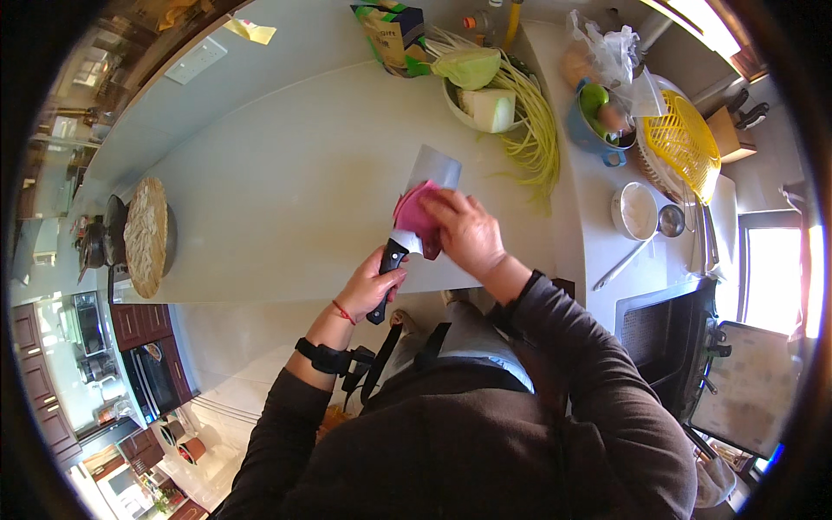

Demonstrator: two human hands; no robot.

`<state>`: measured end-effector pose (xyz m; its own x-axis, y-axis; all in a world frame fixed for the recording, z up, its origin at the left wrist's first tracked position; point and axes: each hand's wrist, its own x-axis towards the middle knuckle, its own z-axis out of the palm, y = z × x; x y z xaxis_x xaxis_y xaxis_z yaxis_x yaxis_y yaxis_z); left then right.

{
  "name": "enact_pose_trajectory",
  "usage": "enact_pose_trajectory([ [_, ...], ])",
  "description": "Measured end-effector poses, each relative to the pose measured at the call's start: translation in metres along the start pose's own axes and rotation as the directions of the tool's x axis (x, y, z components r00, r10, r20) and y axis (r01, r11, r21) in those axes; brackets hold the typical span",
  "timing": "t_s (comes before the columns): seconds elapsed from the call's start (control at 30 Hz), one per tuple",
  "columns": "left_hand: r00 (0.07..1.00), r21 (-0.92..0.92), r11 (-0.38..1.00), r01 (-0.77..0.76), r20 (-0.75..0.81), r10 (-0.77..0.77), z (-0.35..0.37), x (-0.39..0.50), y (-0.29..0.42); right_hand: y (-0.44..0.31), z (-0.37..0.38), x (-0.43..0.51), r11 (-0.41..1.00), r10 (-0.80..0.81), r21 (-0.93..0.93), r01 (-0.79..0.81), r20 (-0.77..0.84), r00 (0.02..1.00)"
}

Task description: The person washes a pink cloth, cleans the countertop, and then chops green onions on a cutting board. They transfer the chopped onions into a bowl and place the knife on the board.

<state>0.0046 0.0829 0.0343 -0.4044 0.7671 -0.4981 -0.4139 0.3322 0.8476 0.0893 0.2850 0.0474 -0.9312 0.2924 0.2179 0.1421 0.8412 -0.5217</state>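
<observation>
My left hand (375, 284) grips the black handle of a kitchen cleaver (437, 167), whose broad steel blade points away from me over the near part of the white countertop (292, 156). Against the blade, my right hand (465, 227) presses a folded pink cloth (416, 211), which covers the blade's middle. Beyond the cleaver, a bowl (455, 110) holds a piece of cabbage (469, 67) and a cut piece of white radish (493, 110). Long, thin yellow-green stalks (543, 140) hang over the bowl's right side onto the counter.
Far left, a round woven tray (146, 237) stands by dark pans (114, 227). A printed bag (393, 39) is at the back. On the right are a blue pot (588, 130), a yellow plastic basket (682, 140), a white bowl (635, 211), a knife block (731, 136) and a sink (656, 338).
</observation>
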Motion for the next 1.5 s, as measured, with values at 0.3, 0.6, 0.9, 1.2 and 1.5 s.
enact_pose_trajectory([
  [0.3, 0.995, 0.060, 0.997, -0.049, -0.083, 0.054, -0.036, -0.019, 0.017, 0.022, 0.009, 0.047, 0.933, 0.361, -0.094, -0.348, 0.211, 0.909],
  [0.6, 0.993, -0.070, 0.998, 0.001, -0.118, -0.009, -0.037, -0.038, 0.018, -0.028, -0.002, 0.025, 0.978, -0.162, 0.103, 0.183, -0.180, 0.970],
  [0.9, 0.997, -0.001, 0.999, 0.036, 0.064, -0.036, -0.019, -0.063, 0.025, 0.027, 0.001, 0.066, 0.994, 0.104, -0.009, -0.105, -0.022, 0.994],
  [1.2, 0.892, 0.998, -0.050, 0.045, -0.018, 0.452, -0.029, -0.067, 0.041, 0.020, -0.043, 0.068, 0.984, -0.144, 0.096, 0.147, -0.036, 0.989],
  [1.5, 0.878, 0.999, 0.039, -0.036, 0.013, 0.478, -0.029, -0.066, 0.026, 0.003, 0.023, 0.029, 0.995, 0.079, -0.069, -0.068, 0.187, 0.979],
])
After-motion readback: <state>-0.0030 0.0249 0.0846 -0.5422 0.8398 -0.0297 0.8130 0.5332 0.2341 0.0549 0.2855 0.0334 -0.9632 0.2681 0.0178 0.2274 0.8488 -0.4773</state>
